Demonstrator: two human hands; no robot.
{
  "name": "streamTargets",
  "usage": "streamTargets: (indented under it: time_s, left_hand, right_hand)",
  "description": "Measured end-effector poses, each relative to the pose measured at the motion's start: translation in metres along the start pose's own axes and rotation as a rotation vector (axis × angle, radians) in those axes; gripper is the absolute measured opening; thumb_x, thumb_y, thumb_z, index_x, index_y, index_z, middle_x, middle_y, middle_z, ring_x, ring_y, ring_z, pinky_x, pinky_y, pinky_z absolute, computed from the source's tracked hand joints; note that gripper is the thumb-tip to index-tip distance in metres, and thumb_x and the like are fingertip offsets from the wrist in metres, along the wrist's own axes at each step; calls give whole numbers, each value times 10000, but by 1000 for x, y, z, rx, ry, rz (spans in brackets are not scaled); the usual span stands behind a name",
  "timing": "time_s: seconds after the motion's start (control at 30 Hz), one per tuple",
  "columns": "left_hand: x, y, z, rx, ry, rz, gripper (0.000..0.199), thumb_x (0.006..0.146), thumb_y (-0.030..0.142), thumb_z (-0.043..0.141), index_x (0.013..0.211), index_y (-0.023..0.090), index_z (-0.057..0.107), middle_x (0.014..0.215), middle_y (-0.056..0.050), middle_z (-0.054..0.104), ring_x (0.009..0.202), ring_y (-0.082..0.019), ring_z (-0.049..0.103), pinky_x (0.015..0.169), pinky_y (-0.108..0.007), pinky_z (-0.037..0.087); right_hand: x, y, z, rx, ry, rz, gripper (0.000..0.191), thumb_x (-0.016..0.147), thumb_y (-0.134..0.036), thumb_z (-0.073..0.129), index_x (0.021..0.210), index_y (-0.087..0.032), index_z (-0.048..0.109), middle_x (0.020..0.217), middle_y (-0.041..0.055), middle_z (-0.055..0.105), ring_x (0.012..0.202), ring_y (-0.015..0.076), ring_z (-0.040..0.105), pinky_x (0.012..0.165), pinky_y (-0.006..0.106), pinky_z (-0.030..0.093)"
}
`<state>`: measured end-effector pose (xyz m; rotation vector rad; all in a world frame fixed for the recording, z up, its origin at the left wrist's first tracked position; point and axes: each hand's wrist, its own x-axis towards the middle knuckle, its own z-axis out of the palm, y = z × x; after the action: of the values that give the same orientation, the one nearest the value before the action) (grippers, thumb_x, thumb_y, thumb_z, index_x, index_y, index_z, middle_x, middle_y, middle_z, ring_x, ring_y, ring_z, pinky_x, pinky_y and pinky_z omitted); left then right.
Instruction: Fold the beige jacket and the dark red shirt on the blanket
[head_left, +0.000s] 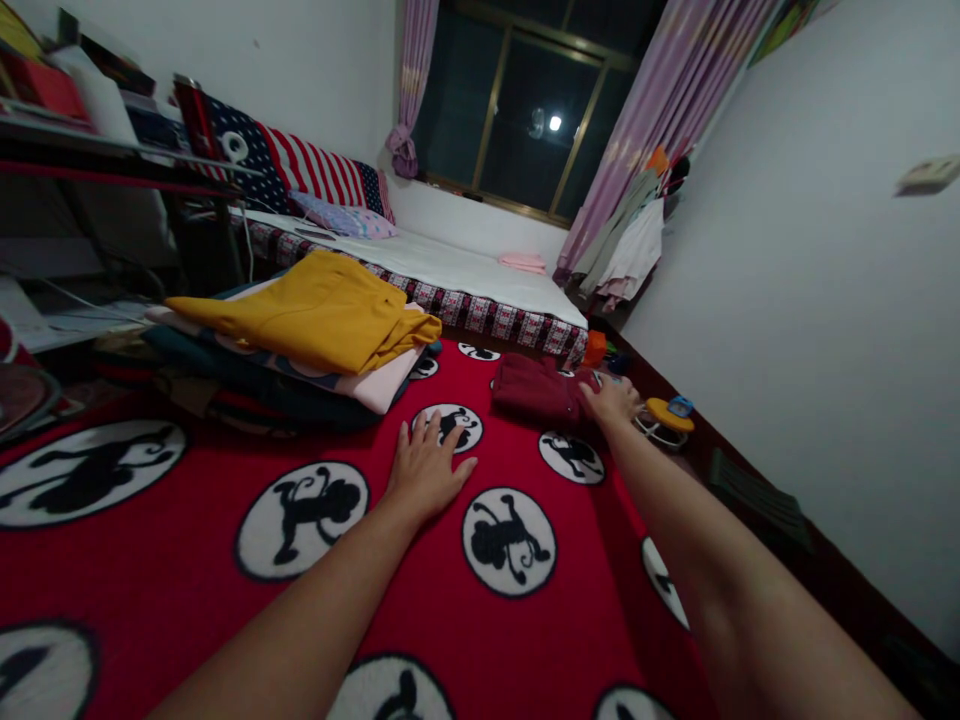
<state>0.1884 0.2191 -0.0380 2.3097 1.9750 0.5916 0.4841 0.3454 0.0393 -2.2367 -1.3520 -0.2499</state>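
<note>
My left hand (429, 468) is open, its fingers spread over a white circle on the red monkey-print blanket (480, 655). Further forward and to the right, my right hand (613, 400) is at the right end of a folded dark red garment (534, 390). Its thumb stands apart from the fingers, which look open; the far fingertips are small and unclear. To the left of my left hand is a stack of folded clothes, with a mustard-yellow garment (322, 310) on top and a pale pink one (375, 385) beneath it.
A second bed (450, 265) with a white cover stands beyond, under the window. On the left is a cluttered desk (112, 165). To the right, a yellow-topped stool (670, 415) stands on the dark floor beside the wall, and clothes (634, 250) hang near the curtain.
</note>
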Motion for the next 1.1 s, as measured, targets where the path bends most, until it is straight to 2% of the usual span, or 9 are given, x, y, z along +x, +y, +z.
streamTargets:
  time_s: [0.1, 0.23, 0.33, 0.4, 0.53, 0.63, 0.83, 0.97, 1.1]
  left_hand:
    - [1, 0, -1, -1, -11, -2, 604, 879, 586, 437, 1395, 274, 475, 1529, -128, 335, 1431, -344, 223, 1145, -562, 138]
    - [1, 1, -3, 1, -21, -2, 602, 881, 582, 438, 1394, 269, 478, 1529, -128, 334, 1431, -349, 220, 1144, -564, 141]
    - [0, 2, -4, 4, -22, 0, 595, 883, 570, 443, 1397, 271, 474, 1529, -130, 335, 1430, -352, 225, 1141, -569, 149]
    - [0, 1, -4, 4, -20, -2, 595, 884, 566, 444, 1397, 268, 474, 1529, -132, 334, 1430, -353, 224, 1141, -570, 145]
    - [0, 0, -2, -14, -21, 3, 603, 882, 584, 435, 1398, 273, 475, 1533, -127, 327, 1432, -354, 215, 1148, -558, 129]
    - [0, 0, -2, -23, -22, -8, 610, 879, 598, 430, 1396, 279, 476, 1540, -117, 315, 1435, -356, 205, 1153, -554, 112]
    - [0, 0, -2, -40, -16, -18, 603, 872, 604, 434, 1388, 295, 473, 1544, -101, 313, 1434, -333, 216, 1159, -533, 108]
    - [1, 0, -2, -25, -30, -22, 619, 876, 617, 407, 1406, 298, 449, 1550, -101, 300, 1437, -336, 203, 1158, -533, 102]
    - [0, 2, -7, 12, -55, 0, 651, 889, 624, 359, 1442, 282, 398, 1558, -114, 274, 1437, -360, 185, 1147, -560, 103]
  right_hand:
    - [-27, -31, 9, -46, 51, -171, 592, 887, -616, 422, 1367, -282, 508, 1470, 152, 379, 1325, 365, 343, 1018, 624, 282]
    - [-76, -64, 33, -154, -199, -674, 490, 947, -560, 323, 1383, -385, 464, 1505, 23, 390, 1389, 288, 282, 1101, 609, 129]
    - [-94, -77, 38, -157, -380, -799, 481, 941, -577, 333, 1373, -410, 467, 1508, 0, 393, 1393, 283, 295, 1103, 623, 102]
    - [-99, -81, 34, -114, -317, -844, 497, 926, -597, 360, 1356, -389, 497, 1523, 3, 367, 1416, 284, 246, 1114, 610, 80]
    - [-104, -72, 31, -48, 17, -512, 505, 971, -498, 285, 1410, -309, 451, 1546, 50, 317, 1435, 284, 182, 1118, 609, 53]
    - [-103, -60, 36, -133, -131, -332, 514, 938, -533, 347, 1386, -321, 485, 1538, 83, 327, 1412, 348, 226, 1073, 671, 111]
    - [-109, -51, 40, -240, -204, -404, 558, 945, -565, 291, 1456, -350, 360, 1595, 43, 179, 1458, 335, 60, 1090, 658, 68]
    - [-135, -55, 33, -257, -291, -388, 611, 961, -553, 224, 1511, -288, 233, 1614, 43, 29, 1458, 342, -60, 1091, 651, 104]
    - [-176, -59, 17, -239, -416, -419, 613, 971, -532, 193, 1521, -260, 203, 1606, 70, 101, 1465, 314, 35, 1107, 589, 160]
